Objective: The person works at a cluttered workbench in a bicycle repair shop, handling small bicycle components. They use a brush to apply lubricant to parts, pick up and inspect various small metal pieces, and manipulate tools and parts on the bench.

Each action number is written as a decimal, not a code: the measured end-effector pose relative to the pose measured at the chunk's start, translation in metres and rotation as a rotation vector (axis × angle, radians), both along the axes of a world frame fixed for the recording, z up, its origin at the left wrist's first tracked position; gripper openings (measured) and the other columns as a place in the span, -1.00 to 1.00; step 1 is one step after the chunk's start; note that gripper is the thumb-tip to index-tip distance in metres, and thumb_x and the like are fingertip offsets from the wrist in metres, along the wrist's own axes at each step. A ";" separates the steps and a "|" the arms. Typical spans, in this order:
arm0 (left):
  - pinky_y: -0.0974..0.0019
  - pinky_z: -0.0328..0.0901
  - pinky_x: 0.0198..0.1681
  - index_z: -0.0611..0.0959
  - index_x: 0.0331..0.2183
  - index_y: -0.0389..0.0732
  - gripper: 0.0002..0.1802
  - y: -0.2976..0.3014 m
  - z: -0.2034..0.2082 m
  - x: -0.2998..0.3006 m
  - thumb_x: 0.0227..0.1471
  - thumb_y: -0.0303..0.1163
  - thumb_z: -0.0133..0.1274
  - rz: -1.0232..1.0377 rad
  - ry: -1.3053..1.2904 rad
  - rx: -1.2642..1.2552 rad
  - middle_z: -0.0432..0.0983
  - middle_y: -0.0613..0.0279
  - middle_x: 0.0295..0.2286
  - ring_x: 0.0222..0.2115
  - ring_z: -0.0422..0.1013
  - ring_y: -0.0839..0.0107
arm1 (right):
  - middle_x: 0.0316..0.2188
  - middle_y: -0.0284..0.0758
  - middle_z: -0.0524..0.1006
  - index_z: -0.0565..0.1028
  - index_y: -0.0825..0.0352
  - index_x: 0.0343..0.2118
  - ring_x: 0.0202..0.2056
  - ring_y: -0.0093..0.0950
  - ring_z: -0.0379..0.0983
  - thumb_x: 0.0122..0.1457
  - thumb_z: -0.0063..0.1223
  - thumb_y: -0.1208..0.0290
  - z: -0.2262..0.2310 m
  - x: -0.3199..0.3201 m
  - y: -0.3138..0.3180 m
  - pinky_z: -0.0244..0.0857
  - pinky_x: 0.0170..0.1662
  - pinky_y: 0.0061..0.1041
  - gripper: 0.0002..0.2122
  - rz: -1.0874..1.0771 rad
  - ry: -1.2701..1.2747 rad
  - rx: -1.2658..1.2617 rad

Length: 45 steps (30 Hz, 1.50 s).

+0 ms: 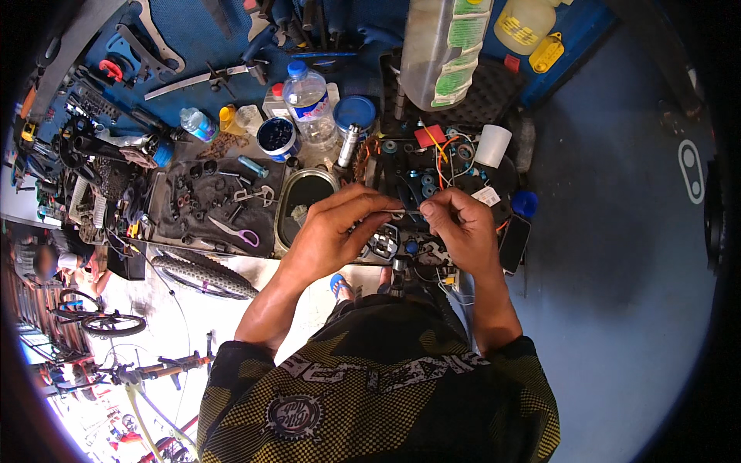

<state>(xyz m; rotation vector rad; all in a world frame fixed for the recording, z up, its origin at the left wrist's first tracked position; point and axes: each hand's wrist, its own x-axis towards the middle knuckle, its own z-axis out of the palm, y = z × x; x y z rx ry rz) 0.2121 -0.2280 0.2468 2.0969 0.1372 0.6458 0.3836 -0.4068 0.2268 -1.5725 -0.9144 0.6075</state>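
While both hands pinch a thin metal pin (pixel 401 211) between them, left hand (pixel 340 228) and right hand (pixel 463 228) grip closed on it, a pedal (pixel 384 245) sits just below on the counter (pixel 255 266).

Workbench colours, seen from beside the person

Blue wall board (pixel 193 35); clear bottle (pixel 307 100) with blue cap and blue-and-white label; round tub (pixel 278 137), dark blue inside a white rim; white cup (pixel 492 145); yellow jug (pixel 525 23) with yellow tag; red and orange wires (pixel 441 158); purple-handled scissors (pixel 235 231); black knobbly tyre (pixel 202 274); black shirt (pixel 378 386) patterned with yellow dots, grey lettering and a grey round emblem; blue sandal (pixel 340 286).
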 end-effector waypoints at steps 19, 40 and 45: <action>0.02 0.42 -0.21 0.73 -0.19 -0.25 -0.80 0.015 -0.008 0.006 0.10 -0.50 0.31 -0.007 0.059 0.195 0.57 0.06 -0.33 -0.26 0.51 0.00 | -0.37 -0.25 0.67 0.64 0.33 -0.27 -0.34 -0.27 0.63 0.21 0.39 0.41 0.032 -0.005 0.005 0.49 -0.29 -0.30 -0.85 0.008 -0.848 0.072; 0.10 0.38 -0.27 0.69 -0.36 -0.26 -0.75 -0.001 -0.023 0.011 -0.16 -0.65 0.38 0.109 -0.093 0.334 0.46 0.14 -0.41 -0.32 0.46 0.07 | -0.43 -0.28 0.60 0.59 0.34 -0.29 -0.49 -0.27 0.58 0.26 0.38 0.30 -0.001 -0.007 0.001 0.41 -0.43 -0.29 -0.79 0.041 -0.604 -0.048; 0.11 0.39 -0.28 0.70 -0.38 -0.26 -0.76 0.000 -0.029 0.007 -0.17 -0.66 0.38 0.104 -0.071 0.323 0.48 0.14 -0.42 -0.32 0.47 0.06 | -0.46 -0.25 0.58 0.60 0.40 -0.30 -0.50 -0.32 0.54 0.30 0.34 0.36 -0.001 -0.011 0.005 0.35 -0.42 -0.36 -0.81 0.024 -0.653 0.052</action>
